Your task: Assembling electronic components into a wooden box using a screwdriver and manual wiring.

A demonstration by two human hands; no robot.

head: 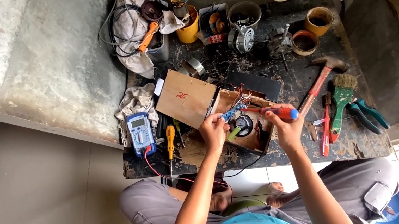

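Left hand [213,132] fingers pinched tight on a small blue circuit board [233,114], holding it just above the open wooden box [251,144]. Right hand [286,129] wrapped closed around the red-and-blue handle of a screwdriver [277,112], its shaft reaching leftward to the board, tip right at its edge. Thin red and white wires [243,97] run from the board over the far wall of the box. Inside the box, a round black part [244,124] sits under the board, with a small green piece [234,133] just beside the left hand.

Moving out: the box's plywood lid [186,97] lies left of it on the dark, scuffed workbench [290,152]. Further left, a blue digital multimeter [140,133] rests on a grey rag, a yellow-handled screwdriver [171,141] beside it. To the right lie a red-handled claw hammer [321,82], a green-handled paintbrush [342,98] and teal-handled pliers [368,114]. Motors and tubs crowd the back edge.
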